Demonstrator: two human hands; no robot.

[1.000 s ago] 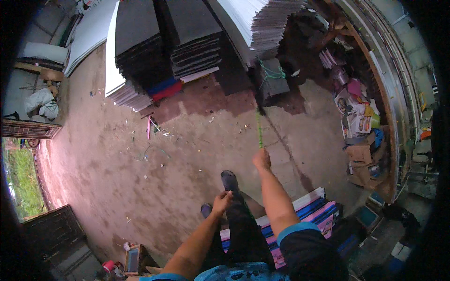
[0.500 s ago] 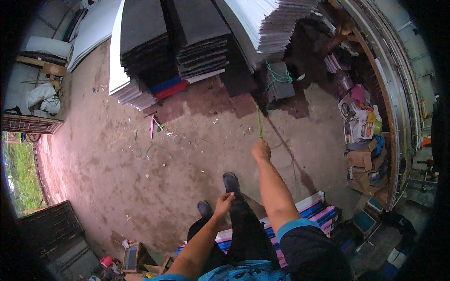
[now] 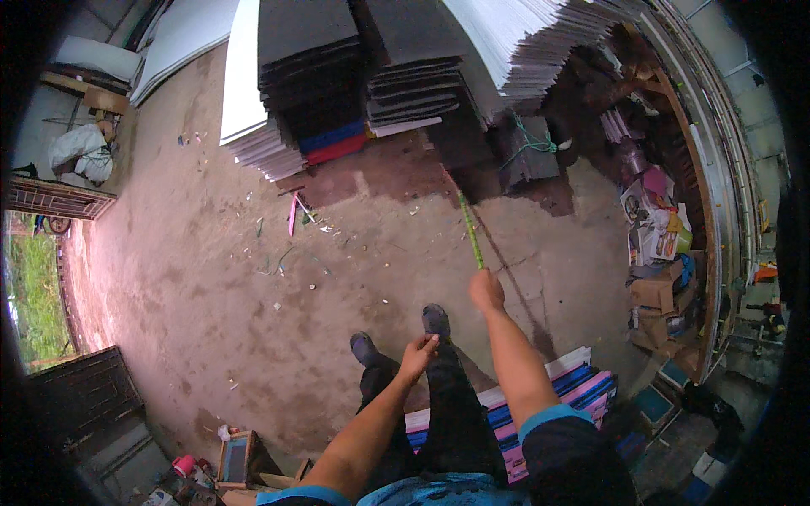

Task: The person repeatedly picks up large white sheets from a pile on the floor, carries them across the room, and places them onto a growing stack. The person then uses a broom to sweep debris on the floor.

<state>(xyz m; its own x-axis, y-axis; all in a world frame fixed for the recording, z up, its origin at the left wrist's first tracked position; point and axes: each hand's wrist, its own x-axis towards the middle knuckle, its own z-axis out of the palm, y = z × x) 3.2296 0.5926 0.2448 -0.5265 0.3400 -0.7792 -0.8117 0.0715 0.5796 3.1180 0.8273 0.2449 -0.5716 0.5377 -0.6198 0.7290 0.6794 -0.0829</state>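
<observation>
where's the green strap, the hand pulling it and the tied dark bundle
green strap (image 3: pixel 469 229), head view, mid-length of the taut strap
right hand (image 3: pixel 487 291), head view, back of the fist
tied dark bundle (image 3: pixel 527 152), head view, top face

Both forearms are bare; a short dark sleeve (image 3: pixel 564 447) edged with a light blue band (image 3: pixel 547 416) tops the right arm, with dark trousers (image 3: pixel 451 405) and dark shoes (image 3: pixel 435 320) below

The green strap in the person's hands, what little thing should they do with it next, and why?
Probably pull it a bit further back. The right hand grips the green strap, which runs taut up towards the stacked sheets, while the left hand sits closer to the body, seemingly on its tail end. That looks like hand-over-hand hauling, though I can't see where the far end goes.
</observation>
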